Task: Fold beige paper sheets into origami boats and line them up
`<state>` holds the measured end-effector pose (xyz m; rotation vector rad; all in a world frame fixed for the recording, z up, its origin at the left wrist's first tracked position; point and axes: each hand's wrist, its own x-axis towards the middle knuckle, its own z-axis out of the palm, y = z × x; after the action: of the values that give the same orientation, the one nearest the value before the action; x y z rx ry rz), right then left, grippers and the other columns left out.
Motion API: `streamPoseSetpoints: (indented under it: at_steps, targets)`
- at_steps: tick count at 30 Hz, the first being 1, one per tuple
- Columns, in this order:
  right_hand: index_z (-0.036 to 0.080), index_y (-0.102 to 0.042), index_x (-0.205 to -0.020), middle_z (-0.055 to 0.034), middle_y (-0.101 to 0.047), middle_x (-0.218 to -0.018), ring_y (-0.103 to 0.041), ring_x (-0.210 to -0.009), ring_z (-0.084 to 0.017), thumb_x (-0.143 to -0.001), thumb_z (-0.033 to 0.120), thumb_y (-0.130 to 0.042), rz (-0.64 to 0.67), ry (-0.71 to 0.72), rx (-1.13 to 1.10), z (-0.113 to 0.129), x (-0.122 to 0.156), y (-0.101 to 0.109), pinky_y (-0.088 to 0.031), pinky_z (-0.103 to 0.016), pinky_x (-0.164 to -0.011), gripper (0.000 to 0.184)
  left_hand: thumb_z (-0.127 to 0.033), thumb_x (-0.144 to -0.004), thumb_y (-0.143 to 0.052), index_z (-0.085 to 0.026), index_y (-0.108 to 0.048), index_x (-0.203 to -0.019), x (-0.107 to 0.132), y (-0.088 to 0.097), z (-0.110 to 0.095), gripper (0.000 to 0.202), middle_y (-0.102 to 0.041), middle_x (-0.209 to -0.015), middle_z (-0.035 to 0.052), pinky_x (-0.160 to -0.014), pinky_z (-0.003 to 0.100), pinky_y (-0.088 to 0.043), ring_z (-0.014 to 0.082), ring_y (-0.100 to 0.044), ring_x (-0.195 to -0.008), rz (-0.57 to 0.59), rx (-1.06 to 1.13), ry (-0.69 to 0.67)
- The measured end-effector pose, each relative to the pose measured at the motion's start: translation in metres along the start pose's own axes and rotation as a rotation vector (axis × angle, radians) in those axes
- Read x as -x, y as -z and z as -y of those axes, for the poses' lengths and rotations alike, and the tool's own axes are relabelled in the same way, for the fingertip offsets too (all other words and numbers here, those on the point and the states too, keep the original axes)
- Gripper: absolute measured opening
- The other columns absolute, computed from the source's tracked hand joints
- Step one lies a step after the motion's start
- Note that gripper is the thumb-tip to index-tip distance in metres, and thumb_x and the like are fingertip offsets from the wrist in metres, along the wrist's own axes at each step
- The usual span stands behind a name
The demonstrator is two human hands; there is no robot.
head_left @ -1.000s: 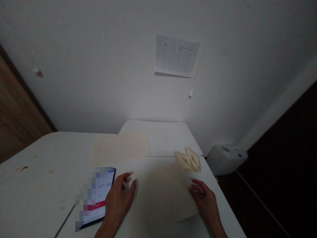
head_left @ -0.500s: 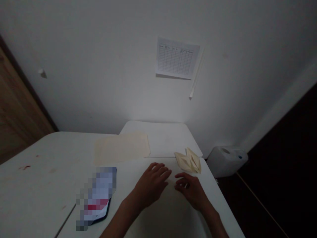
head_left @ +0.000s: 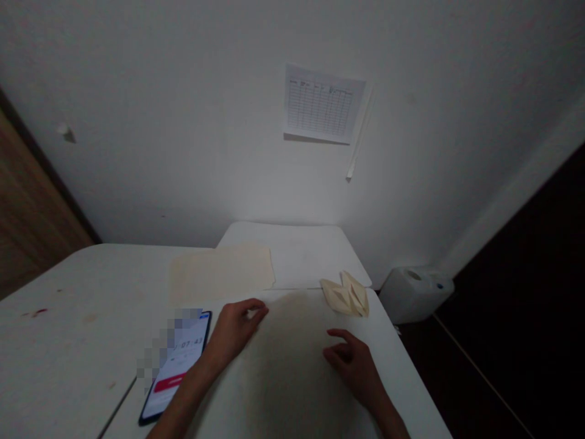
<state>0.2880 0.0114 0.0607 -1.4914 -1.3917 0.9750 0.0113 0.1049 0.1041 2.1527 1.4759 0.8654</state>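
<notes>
My left hand [head_left: 241, 326] is over the white table [head_left: 393, 390], just right of a phone [head_left: 180, 360]. Its thumb and fingertips come together in a loose pinch, with nothing visible between them. Farther right, my right hand [head_left: 351, 364] is half curled, its thumb and forefinger apart and holding nothing. Beyond that hand lies a folded piece of cream paper [head_left: 345, 297] with pointed flaps. A flat cream sheet [head_left: 219, 271] rests behind my left hand. The phone's screen shows digits and a red bar, and my left forearm covers part of it.
A white wall [head_left: 183, 122] rises behind the table, with a printed chart [head_left: 322, 107] stuck to it. On the floor to the right stands a whitish plastic container [head_left: 415, 296]. Reddish stains [head_left: 39, 312] mark the table's left part.
My left hand has moved left, away from my right hand, and its fingers have drawn into a pinch. My right hand has lowered slightly, its thumb and forefinger farther apart.
</notes>
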Motion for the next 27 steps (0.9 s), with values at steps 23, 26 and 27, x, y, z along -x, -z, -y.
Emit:
streamPoseSetpoints:
  at_steps: [23, 26, 27]
  targets:
    - [0.015, -0.056, -0.113, -0.003, -0.07, -0.068, -0.067, -0.065, -0.023, -0.066, 0.049, -0.071, -0.278, -0.16, -0.135, -0.024, 0.014, 0.0, -0.052, -0.03, -0.059, 0.06, -0.038, -0.071, -0.055, -0.017, -0.07, -0.084, 0.053, -0.019, 0.021, 0.029, -0.073, -0.079, 0.0068, -0.066, 0.03, -0.044, 0.0234, -0.065, -0.071, 0.066, 0.046, 0.37]
    - [0.015, -0.056, -0.116, -0.0033, -0.07, -0.068, -0.067, -0.066, -0.024, -0.064, 0.05, -0.073, -0.364, -0.164, -0.078, -0.025, 0.014, 0.003, -0.052, -0.031, -0.06, 0.064, -0.039, -0.075, -0.051, -0.017, -0.066, -0.073, 0.059, -0.025, 0.023, 0.027, -0.066, -0.065, 0.0041, -0.058, 0.028, -0.039, 0.0208, -0.061, -0.061, 0.07, -0.015, 0.347]
    - [0.015, -0.057, -0.117, -0.0037, -0.07, -0.069, -0.067, -0.066, -0.024, -0.064, 0.05, -0.073, -0.382, -0.165, -0.071, -0.026, 0.014, 0.005, -0.052, -0.031, -0.061, 0.066, -0.04, -0.075, -0.051, -0.018, -0.065, -0.068, 0.06, -0.026, 0.023, 0.027, -0.063, -0.059, 0.003, -0.056, 0.028, -0.037, 0.0202, -0.058, -0.057, 0.068, -0.042, 0.339]
